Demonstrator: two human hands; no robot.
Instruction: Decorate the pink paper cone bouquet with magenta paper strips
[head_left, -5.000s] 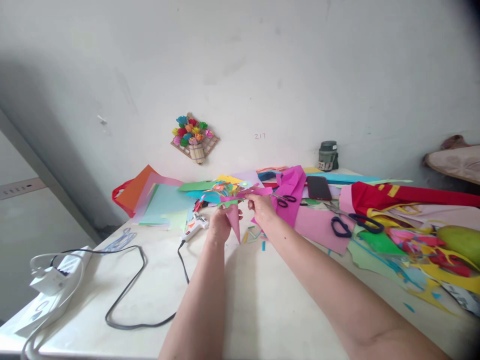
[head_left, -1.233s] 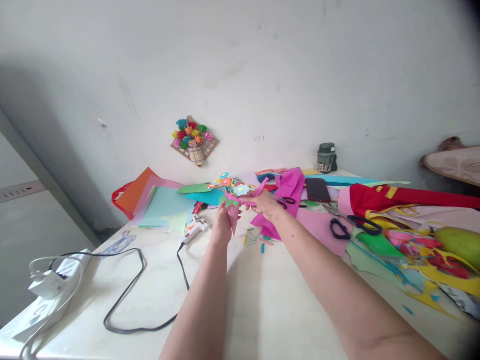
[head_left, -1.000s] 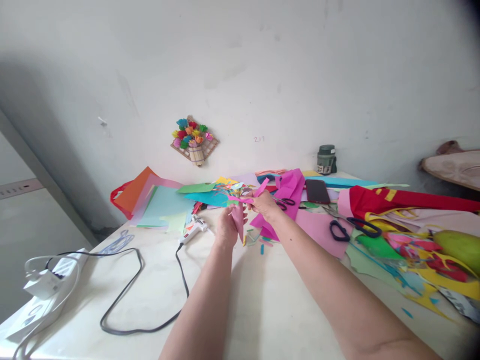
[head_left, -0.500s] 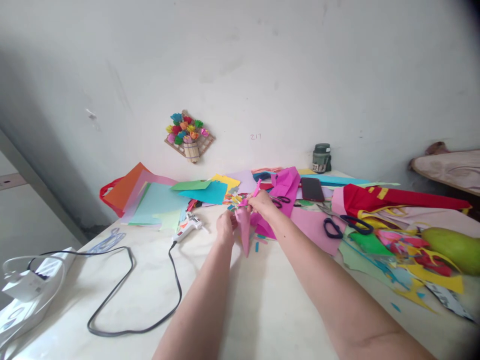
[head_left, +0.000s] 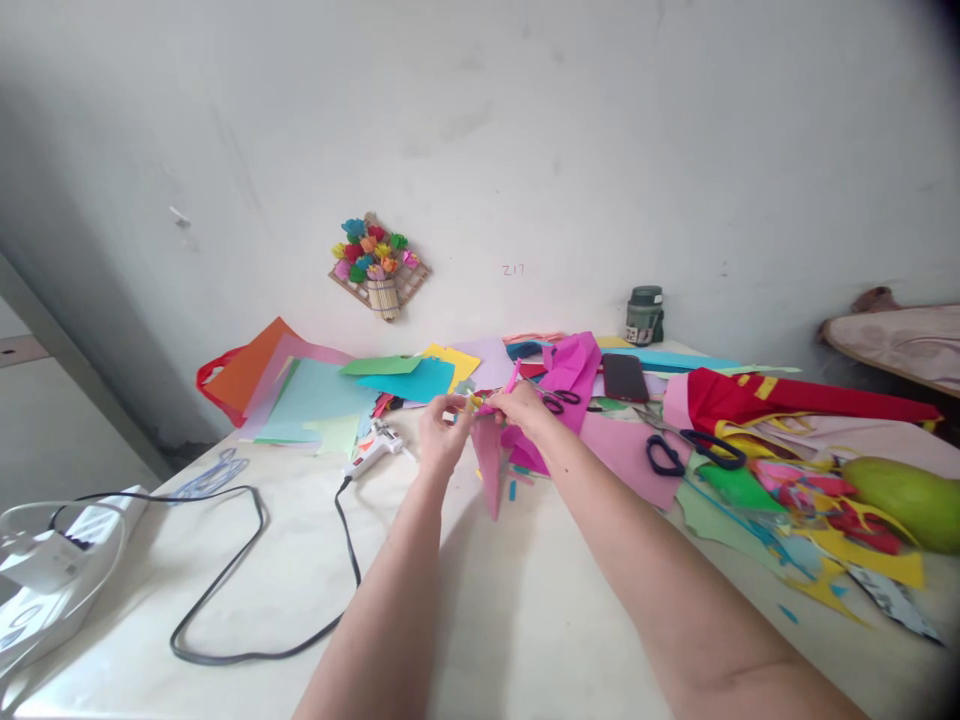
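A pink paper cone [head_left: 489, 468] hangs point down in front of me, over the middle of the table. My right hand [head_left: 523, 408] is closed at its upper rim, pinching a bright pink paper strip [head_left: 514, 374] there. On the cone's other side, my left hand [head_left: 441, 432] has its fingers bent together at the mouth, by a small yellow paper piece [head_left: 475, 400]. The left fingertips are partly hidden, but they look closed on that yellow piece. Behind the hands lie magenta paper [head_left: 568, 372] and dark-handled scissors [head_left: 561, 401].
To the left lie a white glue gun [head_left: 373, 450] with a looping black cord [head_left: 255, 600], a power strip [head_left: 109, 520] and coloured sheets [head_left: 319, 395]. On the right are larger scissors [head_left: 697, 450], a phone [head_left: 625, 378], paper scraps [head_left: 825, 545] and a green fruit [head_left: 904, 500].
My left hand has moved up and slightly left, from the cone's side to the yellow piece at its mouth. My right hand stays at the rim; the cone's tip dips slightly lower.
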